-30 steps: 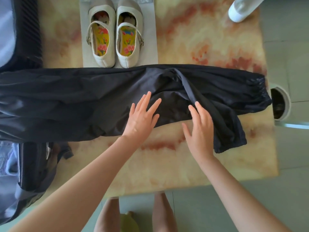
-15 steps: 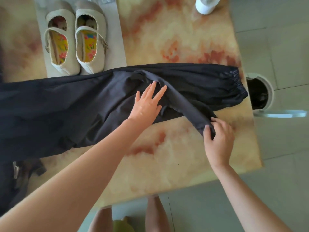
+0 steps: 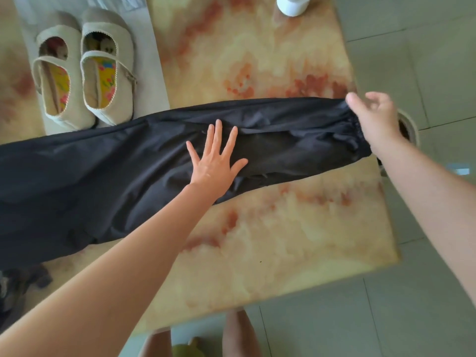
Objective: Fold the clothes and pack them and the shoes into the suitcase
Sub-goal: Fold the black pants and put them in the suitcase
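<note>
Marbled table point(image 3: 283, 240), cream with orange-red veining, over a grey tiled floor point(image 3: 425, 47). My feed looks straight down on it from the head camera.

Black trousers point(image 3: 103, 176) lie in a long band across the table. They run from the left edge of the frame, slanting slightly upward, to the table's right edge. The fabric is wrinkled around the middle.

Left hand point(image 3: 215, 163) sits at frame centre. It lies palm down on the trousers with fingers straight and spread, pressing the cloth flat.

Right hand point(image 3: 373, 114) is at right of centre, at the gathered elastic cuff. The thumb lies on the cuff's far corner and the fingers are curled, gripping the cuff end. The palm hides the underside of the hold.

Shoes point(image 3: 85, 73), a cream pair with bright floral insoles, stand side by side in the upper left. They rest on a pale grey mat point(image 3: 154, 73), heels just beside the trousers' far edge.

A white container point(image 3: 292, 6) is cut off by the top edge. A round-rimmed object point(image 3: 410, 127) on the floor shows behind the right wrist. Bare legs point(image 3: 237, 333) show at bottom centre. There are dark items at the lower left edge, and I can't tell what they are.
</note>
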